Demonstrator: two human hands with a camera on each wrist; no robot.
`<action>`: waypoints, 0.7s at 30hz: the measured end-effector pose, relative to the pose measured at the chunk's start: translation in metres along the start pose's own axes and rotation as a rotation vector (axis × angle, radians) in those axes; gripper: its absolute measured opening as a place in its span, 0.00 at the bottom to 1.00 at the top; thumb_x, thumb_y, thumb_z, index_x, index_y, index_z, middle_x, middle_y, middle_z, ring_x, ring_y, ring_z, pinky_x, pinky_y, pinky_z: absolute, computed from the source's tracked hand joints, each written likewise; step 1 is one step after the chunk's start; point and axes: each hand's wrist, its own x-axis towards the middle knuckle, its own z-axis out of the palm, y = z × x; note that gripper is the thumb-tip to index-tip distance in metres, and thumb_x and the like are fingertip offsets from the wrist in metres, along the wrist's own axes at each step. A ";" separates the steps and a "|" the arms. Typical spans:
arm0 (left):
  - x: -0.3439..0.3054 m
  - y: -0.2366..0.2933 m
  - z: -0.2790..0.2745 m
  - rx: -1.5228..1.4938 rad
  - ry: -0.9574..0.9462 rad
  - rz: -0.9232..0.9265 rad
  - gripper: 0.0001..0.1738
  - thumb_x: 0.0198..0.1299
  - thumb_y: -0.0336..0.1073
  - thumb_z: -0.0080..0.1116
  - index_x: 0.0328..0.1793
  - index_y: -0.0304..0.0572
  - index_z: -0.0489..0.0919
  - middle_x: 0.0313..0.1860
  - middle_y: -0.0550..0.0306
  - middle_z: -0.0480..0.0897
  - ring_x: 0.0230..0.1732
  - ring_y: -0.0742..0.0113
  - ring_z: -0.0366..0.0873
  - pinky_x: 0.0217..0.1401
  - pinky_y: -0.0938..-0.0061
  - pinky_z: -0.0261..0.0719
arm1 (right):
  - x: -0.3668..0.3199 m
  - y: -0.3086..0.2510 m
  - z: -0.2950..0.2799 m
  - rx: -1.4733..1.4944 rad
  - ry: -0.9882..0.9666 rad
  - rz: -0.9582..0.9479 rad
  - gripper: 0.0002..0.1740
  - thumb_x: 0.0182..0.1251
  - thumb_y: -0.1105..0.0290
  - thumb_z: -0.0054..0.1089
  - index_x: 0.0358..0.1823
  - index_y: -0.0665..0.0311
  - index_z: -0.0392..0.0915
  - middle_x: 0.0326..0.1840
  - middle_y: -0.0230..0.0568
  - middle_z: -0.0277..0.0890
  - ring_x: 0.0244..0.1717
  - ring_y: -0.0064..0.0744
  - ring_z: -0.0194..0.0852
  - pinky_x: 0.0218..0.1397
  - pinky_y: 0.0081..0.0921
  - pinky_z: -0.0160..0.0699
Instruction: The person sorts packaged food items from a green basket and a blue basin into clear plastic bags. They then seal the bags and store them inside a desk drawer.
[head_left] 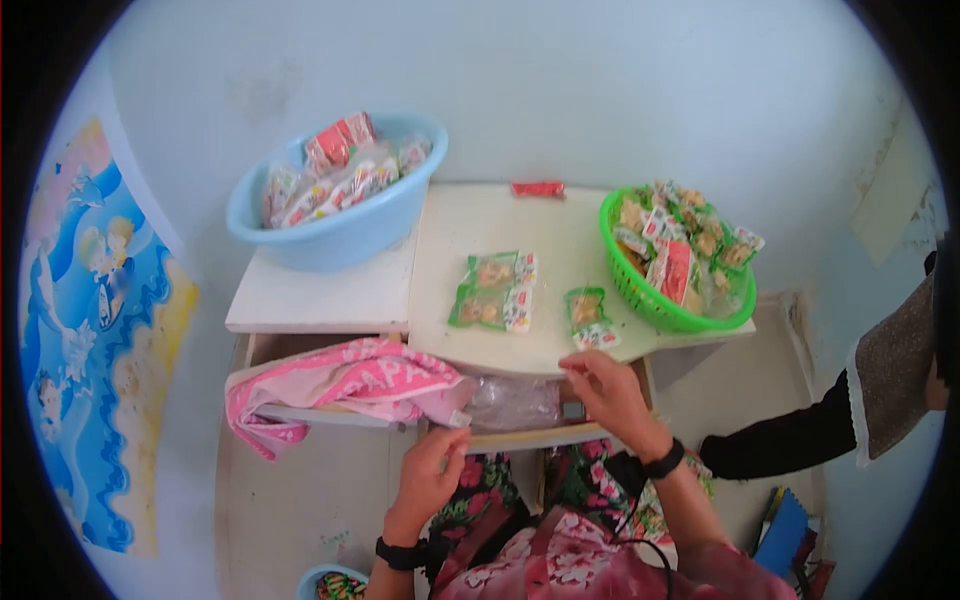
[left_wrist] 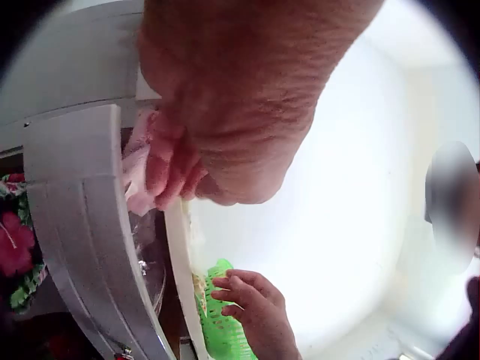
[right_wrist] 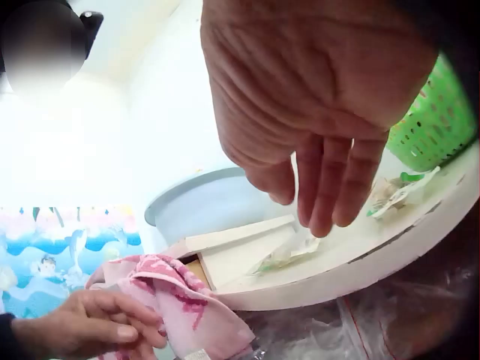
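Observation:
My left hand (head_left: 428, 478) hovers at the front edge of the open drawer (head_left: 545, 437), fingers loosely bent beside the end of a pink towel (head_left: 350, 385). In the right wrist view the left hand (right_wrist: 90, 324) overlaps the towel (right_wrist: 180, 300), with nothing held in it. My right hand (head_left: 612, 397) is over the drawer's right part, near the table edge, its fingers relaxed and holding nothing. Clear plastic bags (head_left: 515, 402) lie inside the drawer. On the tabletop, a pair of joined snack packets (head_left: 493, 290) and a single green-and-white packet (head_left: 590, 318) lie ahead of the hands.
A light blue basin (head_left: 330, 245) full of packets stands back left. The green basket (head_left: 640, 295) at right holds many snack packets. One red packet (head_left: 538, 189) lies by the wall. Another person's dark sleeve (head_left: 780, 440) reaches in from the right. A small tub (head_left: 312, 580) sits low.

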 end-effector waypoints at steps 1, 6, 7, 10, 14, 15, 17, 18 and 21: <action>0.001 0.002 -0.005 0.007 0.039 0.011 0.14 0.69 0.24 0.61 0.59 0.34 0.82 0.47 0.46 0.87 0.44 0.55 0.88 0.48 0.65 0.86 | 0.006 -0.006 0.006 -0.046 -0.009 0.027 0.09 0.74 0.71 0.63 0.52 0.62 0.83 0.42 0.45 0.84 0.37 0.42 0.87 0.42 0.34 0.84; 0.002 0.034 -0.039 0.337 0.425 0.336 0.21 0.61 0.25 0.70 0.61 0.34 0.82 0.54 0.44 0.85 0.48 0.46 0.86 0.49 0.55 0.85 | -0.003 0.001 0.032 -0.381 -0.067 0.084 0.12 0.68 0.58 0.70 0.39 0.60 0.83 0.31 0.41 0.85 0.32 0.44 0.86 0.34 0.40 0.80; 0.004 0.039 -0.049 0.428 0.481 0.310 0.23 0.61 0.27 0.72 0.63 0.35 0.82 0.59 0.43 0.83 0.55 0.44 0.83 0.56 0.52 0.83 | -0.009 0.002 0.034 -0.418 -0.102 0.153 0.13 0.67 0.58 0.71 0.38 0.60 0.82 0.32 0.42 0.85 0.33 0.46 0.86 0.35 0.41 0.80; 0.035 0.053 -0.083 0.674 0.441 0.256 0.27 0.59 0.34 0.75 0.65 0.37 0.82 0.69 0.42 0.77 0.72 0.40 0.73 0.71 0.45 0.72 | -0.028 0.006 0.040 -0.509 -0.146 0.285 0.15 0.65 0.56 0.72 0.37 0.59 0.81 0.33 0.43 0.84 0.35 0.49 0.85 0.36 0.45 0.78; 0.052 0.030 -0.101 0.845 0.187 0.148 0.29 0.57 0.41 0.77 0.62 0.38 0.82 0.71 0.47 0.76 0.81 0.37 0.62 0.82 0.41 0.58 | -0.034 0.025 0.058 -0.457 -0.071 0.238 0.15 0.64 0.56 0.73 0.36 0.59 0.80 0.32 0.43 0.83 0.34 0.50 0.84 0.35 0.47 0.77; 0.052 0.020 -0.102 0.788 0.209 0.134 0.28 0.56 0.42 0.78 0.60 0.38 0.82 0.71 0.48 0.77 0.80 0.38 0.63 0.81 0.41 0.59 | -0.033 0.029 0.061 -0.411 -0.055 0.216 0.15 0.64 0.57 0.72 0.36 0.60 0.80 0.31 0.43 0.82 0.34 0.51 0.84 0.35 0.47 0.77; 0.047 0.004 -0.103 0.670 0.256 0.097 0.26 0.55 0.43 0.79 0.57 0.39 0.83 0.69 0.49 0.78 0.78 0.39 0.67 0.80 0.42 0.60 | -0.033 0.039 0.070 -0.412 -0.031 0.157 0.12 0.65 0.59 0.71 0.35 0.59 0.80 0.31 0.42 0.81 0.34 0.51 0.83 0.35 0.47 0.77; 0.046 0.006 -0.101 0.670 0.285 0.032 0.25 0.55 0.43 0.79 0.54 0.39 0.82 0.66 0.50 0.79 0.74 0.41 0.69 0.78 0.45 0.63 | -0.033 0.042 0.071 -0.413 -0.027 0.120 0.11 0.65 0.60 0.70 0.35 0.59 0.80 0.30 0.42 0.80 0.34 0.50 0.83 0.35 0.47 0.77; 0.055 0.013 -0.102 0.641 0.341 -0.141 0.22 0.55 0.43 0.79 0.48 0.40 0.81 0.56 0.50 0.82 0.61 0.48 0.76 0.67 0.53 0.71 | -0.036 0.048 0.072 -0.413 -0.006 0.128 0.08 0.65 0.64 0.68 0.34 0.58 0.80 0.29 0.41 0.79 0.33 0.50 0.82 0.35 0.45 0.77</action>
